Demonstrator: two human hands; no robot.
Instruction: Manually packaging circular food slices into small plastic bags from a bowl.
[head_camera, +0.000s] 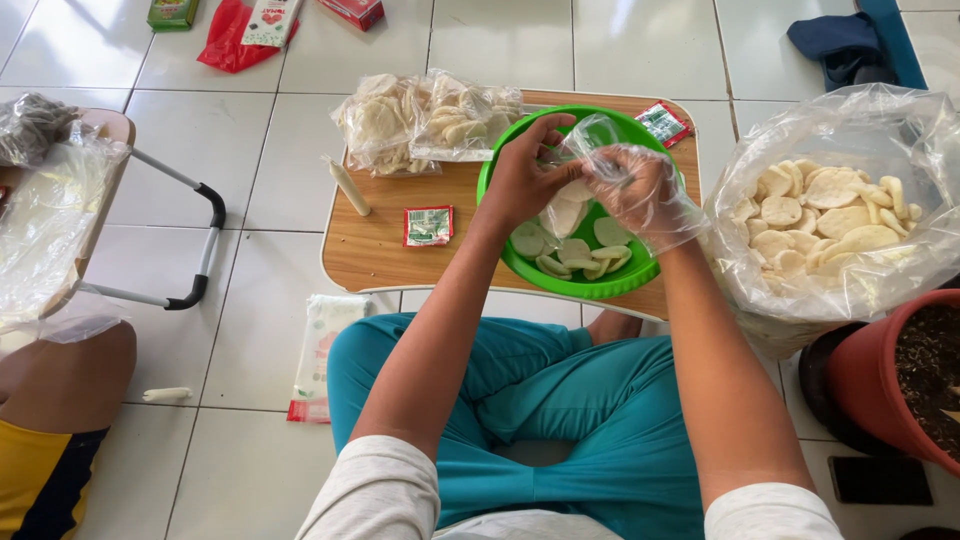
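Observation:
My left hand is bare and pinches the edge of a thin clear plastic bag over the green bowl. My right hand wears a clear plastic glove and touches the same bag from the other side. Pale round crackers lie in the bowl beneath both hands, and some seem to sit inside the bag. The bowl rests on a low wooden table in front of my crossed legs.
Two filled cracker bags lie at the table's far side, with small red-green sachets and a white candle. A big open bag of crackers stands right, beside a brown pot. Another person's knee is at left.

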